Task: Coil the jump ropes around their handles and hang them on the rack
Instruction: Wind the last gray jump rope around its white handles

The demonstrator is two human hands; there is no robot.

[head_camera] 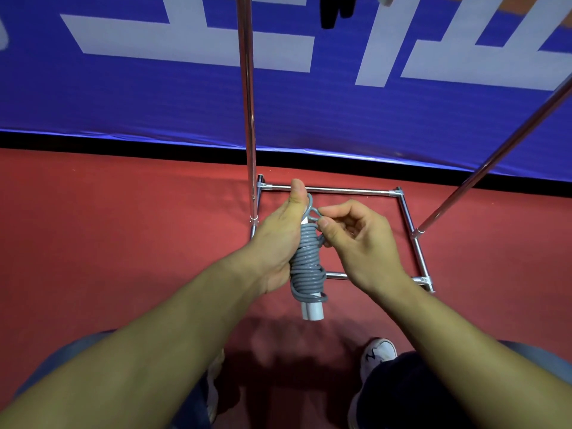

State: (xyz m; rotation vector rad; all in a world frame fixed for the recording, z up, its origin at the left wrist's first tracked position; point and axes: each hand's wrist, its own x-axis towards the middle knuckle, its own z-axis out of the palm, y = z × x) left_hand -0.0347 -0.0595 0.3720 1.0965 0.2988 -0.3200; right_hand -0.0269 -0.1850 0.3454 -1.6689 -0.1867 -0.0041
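Left hand (280, 243) grips coiled jump rope (306, 264) — right hand (356, 239) pinches its loop.

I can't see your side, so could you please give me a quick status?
Left hand grips coiled grey jump rope and white handles. Right hand pinches rope's end loop. Not yet on rack. Nothing in the way.

both hands curled, left hand (278, 243) beside right hand (362, 243)

bare forearms (173, 329), dark trousers (402, 391), white sneaker (379, 354).
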